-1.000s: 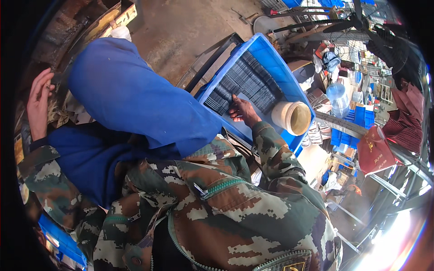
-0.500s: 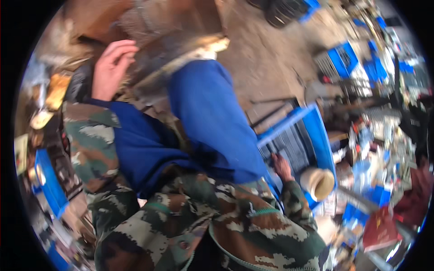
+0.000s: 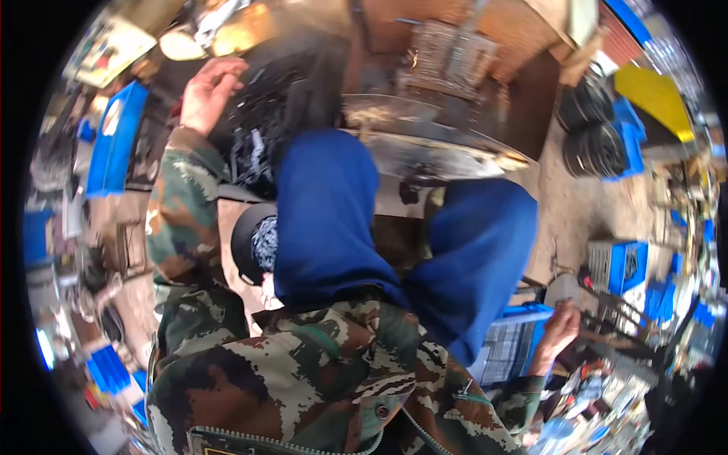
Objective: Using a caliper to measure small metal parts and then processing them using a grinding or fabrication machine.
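Observation:
My left hand [image 3: 208,95] hovers at the edge of a dark tray [image 3: 299,114] heaped with small black parts [image 3: 258,148]. Its fingers are loosely bent, thumb apart, and nothing shows between them. On the other side, my right hand [image 3: 560,330] is beside a blue crate [image 3: 540,312] that holds dark, flat, ribbed pieces [image 3: 504,350]. Its fingers look drawn together. Whatever they hold, if anything, is too small and blurred to make out.
Ahead of my knees is a worn workbench [image 3: 425,114] bearing a metal block [image 3: 447,61]. A dark round container [image 3: 254,243] of shiny bits stands by my left leg. Black coils [image 3: 595,148] lie at the far right. Blue bins [image 3: 117,140] stand around.
The view has swung right, bringing the bench and dark tray into fuller sight. My right hand has come up out of the blue crate to its outer side. My left hand stays raised.

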Demonstrator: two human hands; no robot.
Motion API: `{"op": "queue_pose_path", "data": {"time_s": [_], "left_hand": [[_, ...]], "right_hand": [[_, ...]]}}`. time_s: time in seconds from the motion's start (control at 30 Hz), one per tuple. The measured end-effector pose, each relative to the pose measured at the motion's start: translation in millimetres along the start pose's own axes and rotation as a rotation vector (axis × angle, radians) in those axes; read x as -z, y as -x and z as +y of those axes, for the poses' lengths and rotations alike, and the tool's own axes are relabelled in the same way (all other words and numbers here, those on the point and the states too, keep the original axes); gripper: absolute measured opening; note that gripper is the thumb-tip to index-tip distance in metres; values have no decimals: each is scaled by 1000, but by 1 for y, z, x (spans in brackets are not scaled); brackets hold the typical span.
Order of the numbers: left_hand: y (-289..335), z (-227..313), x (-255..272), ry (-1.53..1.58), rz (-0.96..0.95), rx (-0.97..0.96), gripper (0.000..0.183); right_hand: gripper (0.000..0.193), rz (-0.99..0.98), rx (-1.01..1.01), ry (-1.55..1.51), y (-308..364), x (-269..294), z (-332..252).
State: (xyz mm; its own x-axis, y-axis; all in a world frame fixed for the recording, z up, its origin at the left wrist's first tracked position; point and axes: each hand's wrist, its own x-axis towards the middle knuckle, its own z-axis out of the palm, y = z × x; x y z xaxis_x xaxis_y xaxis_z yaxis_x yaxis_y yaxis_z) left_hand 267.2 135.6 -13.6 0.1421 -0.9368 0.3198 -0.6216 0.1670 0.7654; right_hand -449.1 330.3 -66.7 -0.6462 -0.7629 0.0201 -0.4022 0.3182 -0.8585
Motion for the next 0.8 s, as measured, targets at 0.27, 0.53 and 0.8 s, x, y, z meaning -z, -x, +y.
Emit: {"op": "queue_pose_path", "data": {"time_s": [0.27,0.53,0.8], "left_hand": [[72,-65,9,-140,-28,334,18],[91,-72,-4,-649,-137,589,31],[121,-128,0,-791,-224,656,38]], "right_hand": [[38,-360,605,-150,-74,-193,-232],[53,-560,526,-327,-135,-349,-348],[41,-532,487,-285,-147,-407,-355]]}}
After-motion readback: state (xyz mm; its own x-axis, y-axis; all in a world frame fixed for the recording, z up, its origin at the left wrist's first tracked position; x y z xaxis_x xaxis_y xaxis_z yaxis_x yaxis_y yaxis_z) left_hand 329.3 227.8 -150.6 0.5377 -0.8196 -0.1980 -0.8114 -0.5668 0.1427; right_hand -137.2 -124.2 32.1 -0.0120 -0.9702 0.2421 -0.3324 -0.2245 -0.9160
